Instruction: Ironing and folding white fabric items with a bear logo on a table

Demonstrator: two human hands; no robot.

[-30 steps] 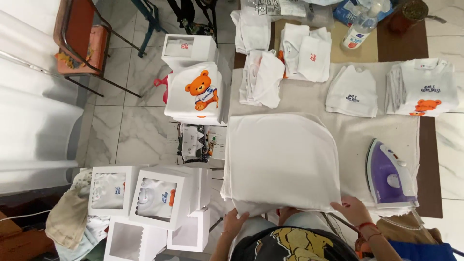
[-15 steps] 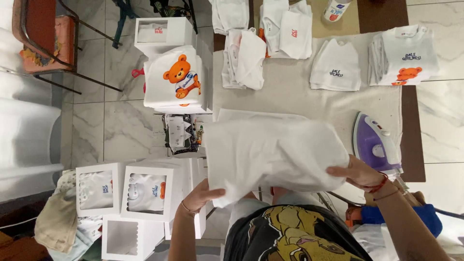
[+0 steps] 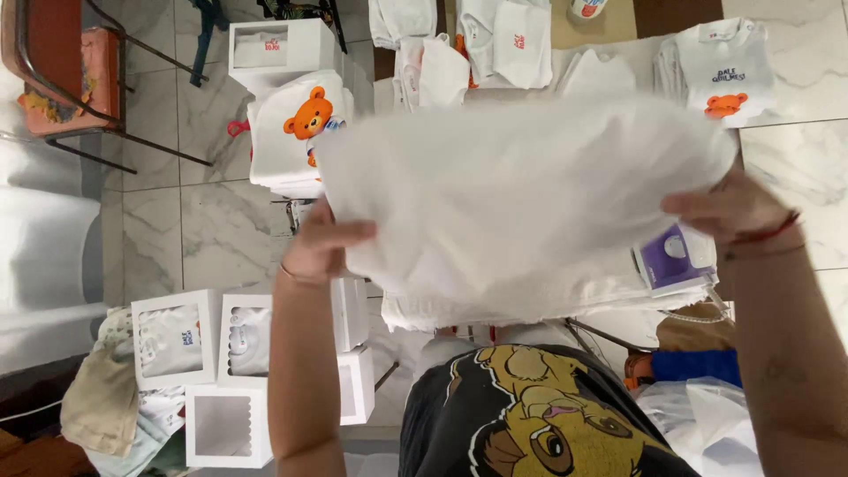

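The person holds a large white cloth (image 3: 521, 194) up in the air, above the bench (image 3: 817, 190), stretched between the two hands. The left hand (image 3: 320, 247) takes the cloth at its left edge; the fingers (image 3: 349, 234) are pressed together on the front side and pinch the fabric against the thumb behind. The right hand (image 3: 729, 208) grips the right edge in the same way, with the fingers closed on the fabric. A thin red bracelet (image 3: 767, 234) sits on the right wrist.

The cloth looks light, thin and very soft. It hangs in loose folds between the hands and it does not keep any shape by itself. I judge that it is not slippery and not fragile, but it will sag in the middle, so the good places to hold it are the two side edges or the corners, as the hands do now.

Under the cloth, a purple iron (image 3: 676, 256) stands at the right side of the bench. Farther away lie folded white garments, one with an orange bear print (image 3: 723, 75). On the floor to the left stand white boxes with windows (image 3: 172, 336), and a stack of garments with a bear picture (image 3: 296, 132).
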